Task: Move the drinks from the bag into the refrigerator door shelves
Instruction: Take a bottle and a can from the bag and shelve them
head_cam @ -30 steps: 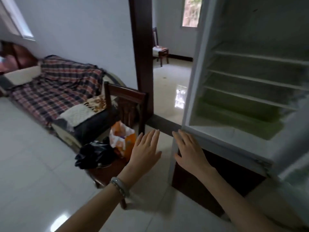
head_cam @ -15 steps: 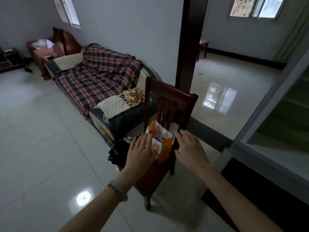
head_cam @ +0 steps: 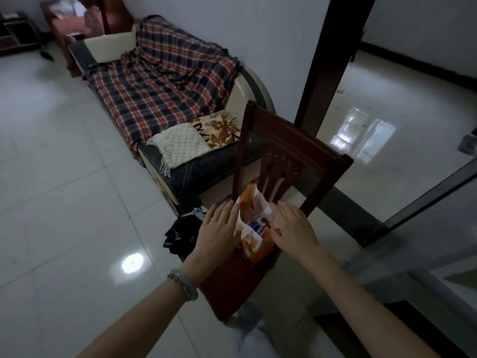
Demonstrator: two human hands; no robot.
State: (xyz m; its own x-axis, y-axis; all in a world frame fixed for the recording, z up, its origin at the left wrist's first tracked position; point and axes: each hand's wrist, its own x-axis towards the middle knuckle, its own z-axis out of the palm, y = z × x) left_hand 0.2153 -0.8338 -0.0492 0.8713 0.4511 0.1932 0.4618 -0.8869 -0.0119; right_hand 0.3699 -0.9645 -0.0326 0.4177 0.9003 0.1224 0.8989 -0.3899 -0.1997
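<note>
An orange and white plastic bag (head_cam: 254, 223) stands on the seat of a dark wooden chair (head_cam: 286, 161). Its mouth gapes and something blue and white shows inside; I cannot tell single drinks apart. My left hand (head_cam: 219, 231) lies flat against the bag's left side, fingers together and stretched. My right hand (head_cam: 294, 226) rests on the bag's right rim, fingers spread. Neither hand has closed on anything. The refrigerator is only a dark edge (head_cam: 433, 192) at the right; its door shelves are out of view.
A black bag or cloth (head_cam: 180, 233) lies on the chair seat left of the orange bag. A sofa with a plaid blanket (head_cam: 160, 81) runs behind the chair. A dark wooden door post (head_cam: 327, 63) rises beyond. Glossy tiled floor (head_cam: 64, 202) spreads to the left.
My view swung left and down from the refrigerator to the chair. Both hands went from the refrigerator's edge to the orange bag and now touch its two sides.
</note>
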